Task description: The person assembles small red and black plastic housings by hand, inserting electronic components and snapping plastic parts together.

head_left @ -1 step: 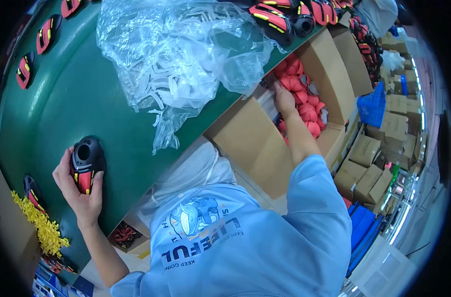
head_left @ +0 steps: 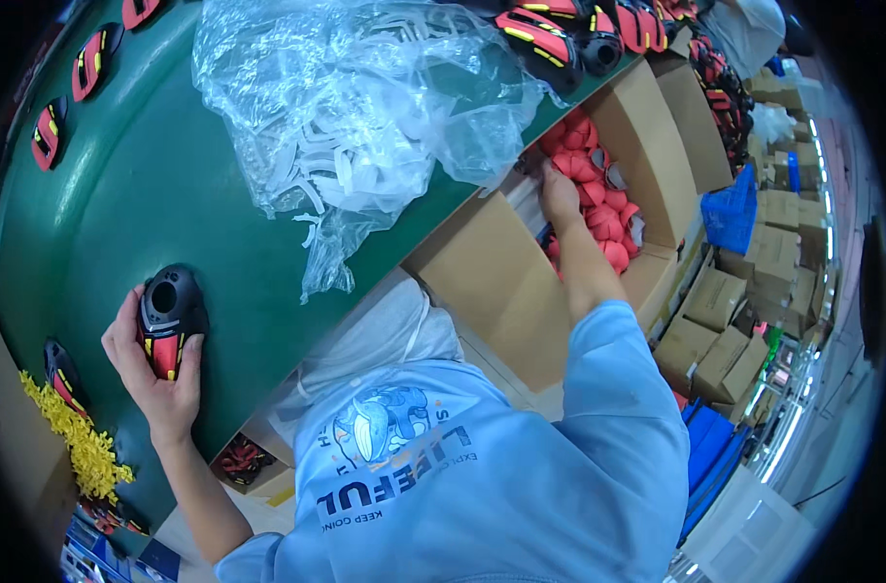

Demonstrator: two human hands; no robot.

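On the green tabletop (head_left: 239, 282), at the left, my left hand (head_left: 156, 389) is wrapped round a black and red fin-shaped piece (head_left: 176, 291). The piece has a round opening in its black part and yellow stripes on its red part. My right hand (head_left: 562, 199) reaches into an open carton (head_left: 652, 146) beside the table's edge. Red cup-shaped pieces (head_left: 608, 223) fill much of that carton, close to the hand. Its fingertips are beside something dark at the carton's far left side, and I cannot make out whether they grip it.
A clear plastic bag (head_left: 258, 107) with white strips covers the table's far middle. Similar red and black pieces (head_left: 95, 63) lie at the far left, more (head_left: 545, 44) at the far right. Yellow small parts (head_left: 88, 452) are heaped at the left edge. Cartons (head_left: 715, 291) stand at the right.
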